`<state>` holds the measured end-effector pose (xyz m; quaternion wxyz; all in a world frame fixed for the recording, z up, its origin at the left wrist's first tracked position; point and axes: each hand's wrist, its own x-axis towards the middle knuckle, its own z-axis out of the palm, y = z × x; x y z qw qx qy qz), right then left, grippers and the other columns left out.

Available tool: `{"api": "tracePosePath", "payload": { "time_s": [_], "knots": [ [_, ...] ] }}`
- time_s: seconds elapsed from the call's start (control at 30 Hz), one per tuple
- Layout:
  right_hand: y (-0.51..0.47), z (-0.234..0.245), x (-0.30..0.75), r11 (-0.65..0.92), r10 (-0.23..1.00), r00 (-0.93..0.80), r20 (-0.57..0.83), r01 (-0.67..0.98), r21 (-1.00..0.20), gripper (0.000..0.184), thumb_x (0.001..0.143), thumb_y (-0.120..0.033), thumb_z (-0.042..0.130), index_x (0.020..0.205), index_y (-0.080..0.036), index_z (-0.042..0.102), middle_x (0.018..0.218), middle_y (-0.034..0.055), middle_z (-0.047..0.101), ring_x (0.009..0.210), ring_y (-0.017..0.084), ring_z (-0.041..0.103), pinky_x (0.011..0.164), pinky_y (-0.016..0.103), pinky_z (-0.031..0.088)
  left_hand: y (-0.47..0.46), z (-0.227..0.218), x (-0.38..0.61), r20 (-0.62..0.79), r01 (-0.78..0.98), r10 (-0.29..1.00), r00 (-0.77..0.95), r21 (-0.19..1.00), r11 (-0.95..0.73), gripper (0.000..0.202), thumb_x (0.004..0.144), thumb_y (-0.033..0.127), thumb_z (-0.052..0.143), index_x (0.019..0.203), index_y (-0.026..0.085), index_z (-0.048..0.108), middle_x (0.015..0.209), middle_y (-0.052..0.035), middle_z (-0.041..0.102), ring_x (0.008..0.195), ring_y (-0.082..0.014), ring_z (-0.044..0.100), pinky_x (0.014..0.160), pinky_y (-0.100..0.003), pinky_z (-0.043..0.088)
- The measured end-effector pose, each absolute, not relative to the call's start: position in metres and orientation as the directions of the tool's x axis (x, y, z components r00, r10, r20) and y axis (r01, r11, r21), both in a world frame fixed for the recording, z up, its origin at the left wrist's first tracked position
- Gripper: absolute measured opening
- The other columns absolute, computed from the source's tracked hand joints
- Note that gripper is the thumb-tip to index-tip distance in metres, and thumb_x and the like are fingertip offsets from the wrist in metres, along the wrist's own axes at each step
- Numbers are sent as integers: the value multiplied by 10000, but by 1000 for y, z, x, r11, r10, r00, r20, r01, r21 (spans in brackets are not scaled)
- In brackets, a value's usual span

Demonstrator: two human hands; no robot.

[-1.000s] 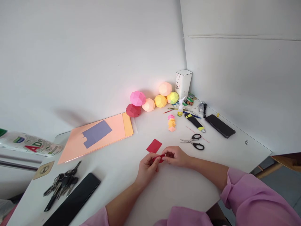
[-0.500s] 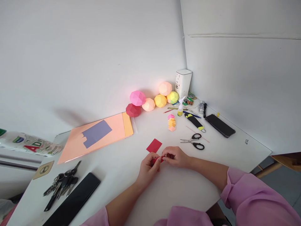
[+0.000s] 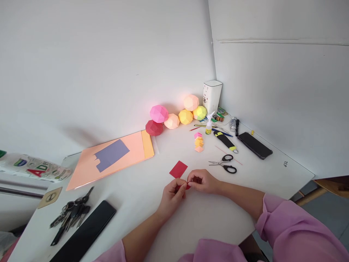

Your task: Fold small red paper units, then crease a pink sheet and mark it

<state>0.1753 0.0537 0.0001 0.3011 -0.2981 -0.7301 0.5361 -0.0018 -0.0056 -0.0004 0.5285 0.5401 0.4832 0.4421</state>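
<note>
Between my two hands is a small folded piece of red paper [image 3: 188, 186], mostly hidden by fingers. My left hand [image 3: 174, 193] pinches it from the left, thumb on the near side. Fingertips of my right hand [image 3: 201, 181] close on its right end, meeting the left fingertips. Just beyond the hands a flat red paper rectangle [image 3: 178, 169] lies on the white table [image 3: 218, 222]. Black-handled scissors [image 3: 225, 163] rest open to the right of it. Farther back sits a row of small folded paper pieces in pink, yellow and peach [image 3: 199, 142].
Faceted paper balls [image 3: 159, 114] stand along the wall. A glue bottle [image 3: 208, 127], a utility knife [image 3: 225, 141] and a dark phone [image 3: 255, 145] are at the back right. On the left lie peach paper sheets [image 3: 109, 171], keys [image 3: 72, 213] and a long black object [image 3: 84, 233].
My fingers have shifted slightly on the red paper, and its visible part between them has turned a little. Both hands stay in nearly the same place.
</note>
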Motion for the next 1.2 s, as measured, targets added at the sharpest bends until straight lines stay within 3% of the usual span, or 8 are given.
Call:
{"api": "tracePosePath", "payload": {
  "time_s": [0.2, 0.4, 0.63, 0.83, 0.9, 1.0, 1.1, 1.2],
  "knots": [
    [57, -3, 178, 40, 773, -633, -29, 94, -995, 252, 798, -330, 625, 985, -168, 573, 654, -34, 546, 549, 92, 514, 549, 239, 451, -4, -3, -2, -62, 36, 996, 66, 998, 59, 250, 822, 432, 580, 844, 185, 611, 560, 28, 571, 494, -104, 514, 505, -233, 427],
    [57, -1, 178, 64, 769, -640, -7, 88, -994, 219, 799, -359, 620, 779, -141, 628, 685, -2, 576, 534, 89, 511, 518, 236, 443, -6, -3, -2, -128, 13, 989, 73, 992, 128, 291, 804, 446, 600, 936, 188, 622, 704, -14, 668, 540, -120, 575, 541, -255, 459],
    [56, 0, 178, 95, 772, -634, 40, 52, -994, 199, 812, -321, 611, 743, -135, 630, 648, -18, 544, 508, 75, 494, 484, 213, 418, -7, 4, 0, -158, 201, 983, 95, 970, 137, 371, 815, 514, 544, 652, 181, 560, 454, 29, 553, 452, -106, 476, 492, -227, 368],
    [55, 7, 178, 29, 821, -570, 29, -10, -1000, 222, 855, -344, 567, 770, -140, 584, 545, -41, 526, 476, 74, 489, 481, 207, 433, -6, 6, 1, -131, 204, 988, 83, 973, 112, 422, 805, 549, 534, 580, 193, 496, 444, 25, 546, 448, -107, 461, 482, -230, 363],
    [55, 10, 178, 117, 850, -515, 111, -20, -993, 205, 885, -329, 524, 798, -148, 570, 519, -46, 527, 448, 76, 497, 456, 205, 433, -6, 5, 1, -124, 196, 990, 59, 974, 110, 410, 828, 540, 506, 613, 191, 521, 461, 21, 559, 464, -111, 470, 502, -238, 379],
    [55, 12, 177, 457, 810, -403, 426, -20, -889, 152, 901, -266, 497, 848, -157, 588, 688, 16, 617, 530, 94, 578, 471, 218, 491, -7, 4, -1, -122, 154, 991, 53, 982, 113, 438, 866, 554, 429, 673, 182, 558, 518, -5, 603, 503, -128, 509, 520, -252, 393],
    [54, 8, 177, 786, 572, -415, 708, 30, -618, 126, 894, -164, 490, 907, -165, 615, 918, 92, 652, 768, 130, 640, 621, 249, 564, -6, 3, -4, -94, 81, 988, 125, 993, 85, 518, 902, 565, 320, 820, 158, 630, 709, -67, 687, 603, -155, 573, 553, -270, 412],
    [55, 1, 178, 905, 386, -533, 753, 63, -420, 169, 888, -108, 468, 905, -176, 622, 984, 105, 635, 862, 135, 620, 670, 237, 556, -5, 3, -5, -97, 84, 983, 158, 993, 85, 521, 916, 544, 317, 879, 153, 660, 755, -77, 696, 623, -158, 565, 587, -279, 422]
  ]
}}
